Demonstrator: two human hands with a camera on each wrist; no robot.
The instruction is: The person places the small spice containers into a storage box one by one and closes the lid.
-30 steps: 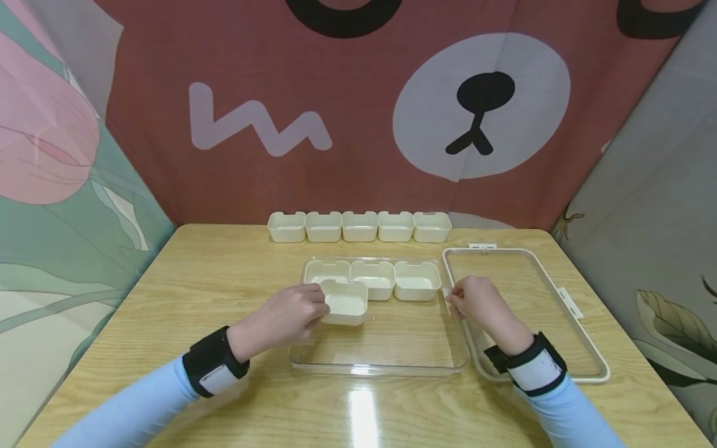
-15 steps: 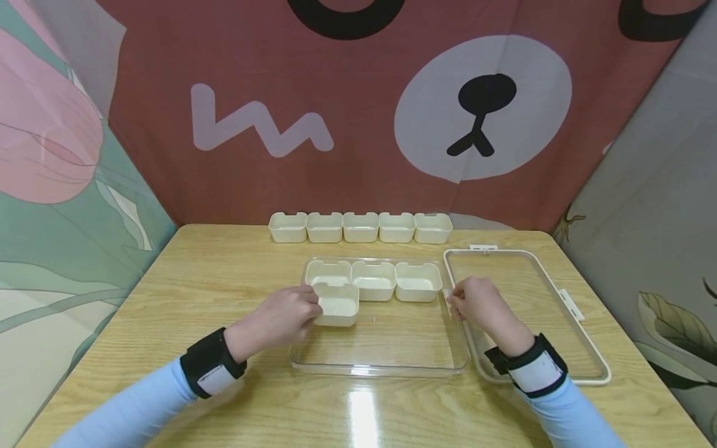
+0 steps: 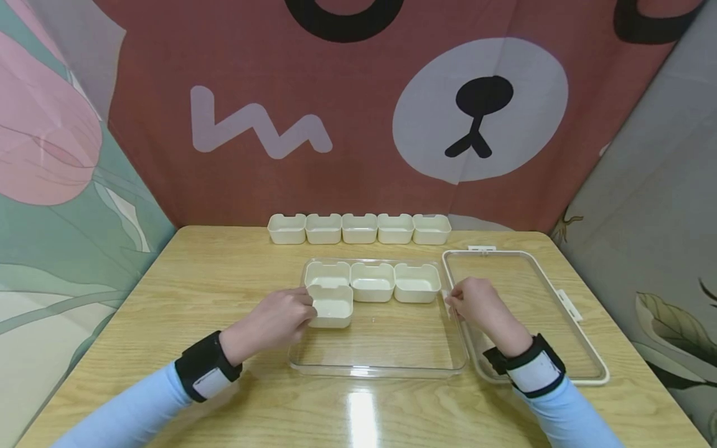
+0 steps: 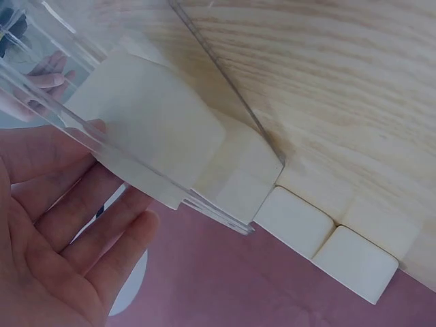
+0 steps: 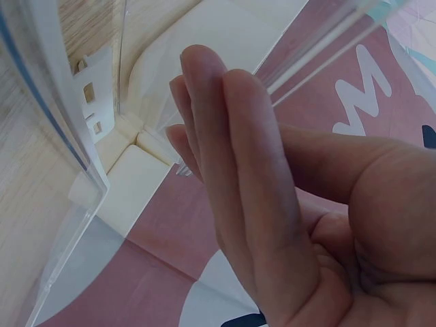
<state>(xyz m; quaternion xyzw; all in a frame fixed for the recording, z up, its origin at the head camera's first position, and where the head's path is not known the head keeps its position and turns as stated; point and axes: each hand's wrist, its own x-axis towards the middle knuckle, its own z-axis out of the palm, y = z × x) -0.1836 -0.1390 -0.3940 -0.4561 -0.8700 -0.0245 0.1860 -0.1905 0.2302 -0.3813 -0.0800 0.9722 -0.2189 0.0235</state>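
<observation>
My left hand holds a small cream bin by its left side, at the left of a clear plastic box. The bin stands just in front of the back-left one of three similar cream bins lined up along the box's rear wall. In the left wrist view, fingertips meet the cream bin at the clear wall, and part of the grip is hidden. My right hand pinches the box's right rim, with its thumb apart from the fingers in the right wrist view.
Several more cream bins form a row at the table's back edge, against the printed cloth. To the right lies a clear lid with a white frame and clips, partly under the right forearm. The wooden table extends left.
My left hand has moved the cream bin left and slightly down, bringing it in line in front of the back-left bin. The right hand has stayed at the box's right rim.
</observation>
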